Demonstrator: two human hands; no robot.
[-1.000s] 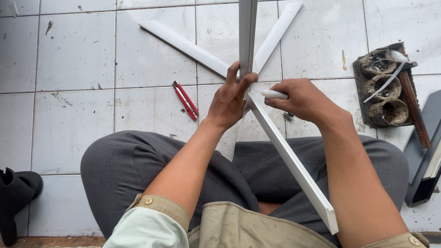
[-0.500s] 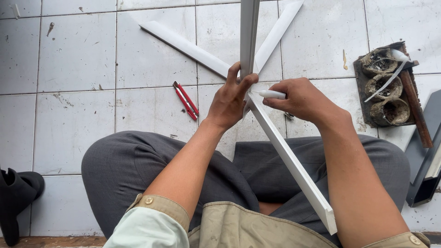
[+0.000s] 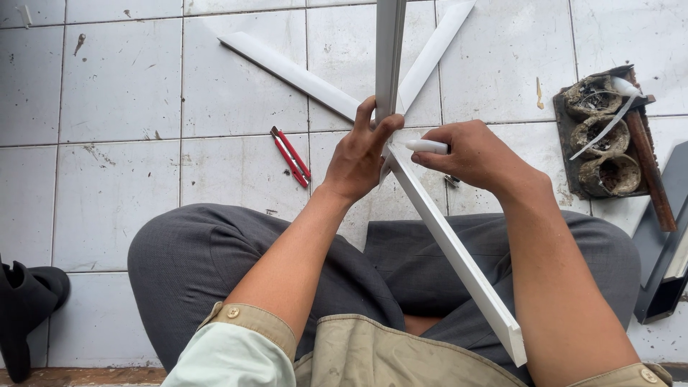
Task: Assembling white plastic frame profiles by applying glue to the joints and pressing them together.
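Cutter left of strips

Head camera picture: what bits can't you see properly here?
- Upright white strip: the top edge of the head view cuts it off.
- Where the strips meet: hidden behind the left hand.
- White pen-like tool: only its tip shows; the right hand covers the rest.
- Dark tray: its lumpy contents are too unclear to name.
- Black thing: cut by the left edge.

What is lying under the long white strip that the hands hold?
Under the long white strip lie grey trousers near the person, and tiled floor farther away. The left hand covers where it meets the upright strip.
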